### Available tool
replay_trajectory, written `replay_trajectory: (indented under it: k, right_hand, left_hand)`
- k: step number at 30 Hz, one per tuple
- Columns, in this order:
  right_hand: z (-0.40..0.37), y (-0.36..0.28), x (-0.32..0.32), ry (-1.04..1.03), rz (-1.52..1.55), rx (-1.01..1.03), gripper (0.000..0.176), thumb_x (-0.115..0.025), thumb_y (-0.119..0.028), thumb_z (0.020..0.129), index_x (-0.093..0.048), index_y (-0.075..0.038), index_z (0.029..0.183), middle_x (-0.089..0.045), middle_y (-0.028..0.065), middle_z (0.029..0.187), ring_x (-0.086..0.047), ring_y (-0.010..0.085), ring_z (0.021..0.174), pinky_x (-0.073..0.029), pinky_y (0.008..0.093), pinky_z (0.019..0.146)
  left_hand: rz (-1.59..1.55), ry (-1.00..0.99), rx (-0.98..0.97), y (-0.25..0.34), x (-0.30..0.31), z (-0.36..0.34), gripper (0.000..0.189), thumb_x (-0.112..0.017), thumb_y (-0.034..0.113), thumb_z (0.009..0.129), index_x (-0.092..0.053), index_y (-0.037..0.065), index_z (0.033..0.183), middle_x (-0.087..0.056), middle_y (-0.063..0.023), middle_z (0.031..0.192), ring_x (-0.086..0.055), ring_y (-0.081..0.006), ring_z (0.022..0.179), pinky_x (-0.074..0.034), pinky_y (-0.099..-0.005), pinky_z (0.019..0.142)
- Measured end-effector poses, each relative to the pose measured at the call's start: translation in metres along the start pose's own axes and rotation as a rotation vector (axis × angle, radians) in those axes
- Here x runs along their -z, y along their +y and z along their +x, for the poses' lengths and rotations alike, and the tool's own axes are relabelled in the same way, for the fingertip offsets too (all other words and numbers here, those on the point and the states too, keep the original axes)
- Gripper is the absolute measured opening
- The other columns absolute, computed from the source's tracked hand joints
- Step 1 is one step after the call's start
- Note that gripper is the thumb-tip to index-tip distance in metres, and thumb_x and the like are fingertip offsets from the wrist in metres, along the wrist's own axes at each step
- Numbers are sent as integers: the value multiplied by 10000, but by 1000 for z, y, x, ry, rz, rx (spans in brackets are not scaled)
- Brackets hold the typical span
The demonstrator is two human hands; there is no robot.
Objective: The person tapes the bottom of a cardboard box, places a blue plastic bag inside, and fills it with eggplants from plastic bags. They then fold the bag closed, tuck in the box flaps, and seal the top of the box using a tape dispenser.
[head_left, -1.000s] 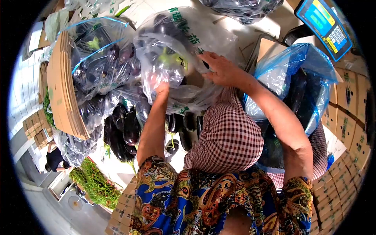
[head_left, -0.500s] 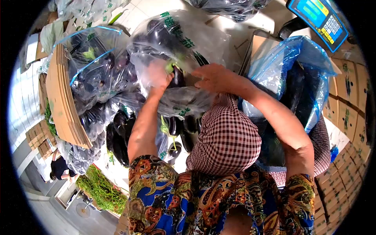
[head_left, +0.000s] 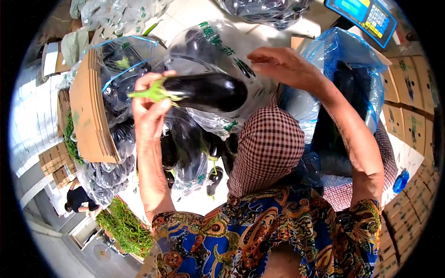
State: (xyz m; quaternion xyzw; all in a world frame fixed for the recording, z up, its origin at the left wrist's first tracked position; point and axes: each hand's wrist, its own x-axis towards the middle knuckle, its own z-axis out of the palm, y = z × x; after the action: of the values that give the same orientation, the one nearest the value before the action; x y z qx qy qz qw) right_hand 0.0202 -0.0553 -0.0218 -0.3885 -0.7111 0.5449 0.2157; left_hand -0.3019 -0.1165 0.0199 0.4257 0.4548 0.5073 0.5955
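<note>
A large dark eggplant (head_left: 208,91) lies level in the air, its green stem end gripped between the thumb and fingers of my left hand (head_left: 150,104). Off the eggplant's rounded end, my right hand (head_left: 278,65) hovers with fingers stretched out and holds nothing. Below both hands lies a clear plastic bag (head_left: 222,39) with green print, with more eggplants inside. To the right stands a box lined with blue plastic film (head_left: 320,51), where dark eggplants (head_left: 340,97) lie lengthwise.
Stacked flat cardboard (head_left: 88,111) stands left, by another bag of eggplants (head_left: 123,62). A digital scale display (head_left: 366,16) is at upper right, with cartons (head_left: 403,88) along the right. Green peppers (head_left: 125,227) fill the lower left, near another person (head_left: 78,199). Loose eggplants (head_left: 214,178) lie on the floor.
My left hand has come up out of the clear bag with an eggplant and moved left. My right hand has drawn back from the bag, slightly up and right.
</note>
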Motion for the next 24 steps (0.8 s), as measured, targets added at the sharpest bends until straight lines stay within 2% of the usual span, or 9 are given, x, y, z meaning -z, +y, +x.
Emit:
replay_trajectory:
  k: [2,5,6,8,9,14,17,21,24]
  right_hand:
    - [-10,-12,8,68,68,-48,475,-564,-419,926,-591,-47,1220,-649,150,1117,-621,237,1026,-496,391,849]
    - [-30,-29,16,50,522,-181,612,-516,-520,921,-529,-41,1303,-635,104,1177,-601,244,1106,-467,403,965]
    - [-35,-38,17,33,776,-218,653,-577,-525,888,-478,-81,1357,-612,107,1198,-604,282,1069,-494,446,901]
    - [-45,-39,20,-82,904,-139,675,-599,-497,885,-440,-71,1384,-582,113,1244,-597,274,1079,-477,438,942]
    - [-52,-48,21,-25,1042,-169,662,-686,-387,852,-444,-72,1381,-557,123,1277,-566,266,1135,-447,422,989]
    - [-89,-43,28,276,438,66,901,-843,-120,641,-385,-86,1417,-512,109,1340,-459,239,1269,-364,360,1079]
    - [-118,-44,33,440,64,123,1020,-824,52,589,-318,-123,1457,-440,83,1406,-411,210,1306,-322,356,1115]
    - [-147,-33,41,543,-5,68,975,-832,20,593,-362,-126,1435,-424,89,1422,-418,216,1300,-327,360,1112]
    - [-169,-14,62,432,292,-106,679,-761,-29,738,-472,-77,1350,-547,78,1296,-502,185,1197,-411,326,1026]
  left_hand:
    - [-116,-71,-49,16,2,14,575,-741,66,710,-487,55,1225,-538,-232,1263,-571,-252,1104,-498,-347,933]
    - [-296,-127,-122,29,-28,34,593,-730,47,716,-472,31,1250,-513,-261,1288,-548,-328,1169,-447,-433,1023]
    - [-296,-170,-130,29,-36,40,612,-732,57,718,-461,34,1266,-500,-256,1306,-527,-337,1190,-420,-449,1045]
    - [-290,-259,-141,24,-56,51,651,-737,78,723,-437,40,1299,-474,-245,1342,-487,-353,1233,-366,-481,1090]
    - [-304,-278,-114,25,-72,52,655,-731,74,715,-435,32,1297,-465,-243,1352,-467,-373,1251,-350,-492,1099]
    - [-311,-363,4,25,-119,62,821,-755,161,764,-298,11,1429,-410,-273,1392,-453,-381,1261,-347,-525,1086]
    - [-305,-398,133,16,-138,66,669,-711,161,822,-376,4,1379,-496,-239,1309,-518,-336,1200,-451,-499,995]
    - [-312,-449,131,11,-166,68,524,-686,82,827,-452,-6,1288,-537,-240,1268,-588,-329,1112,-505,-491,936]
    - [-40,-437,40,17,-187,66,526,-721,67,780,-490,2,1249,-578,-207,1238,-594,-256,1106,-512,-386,937]
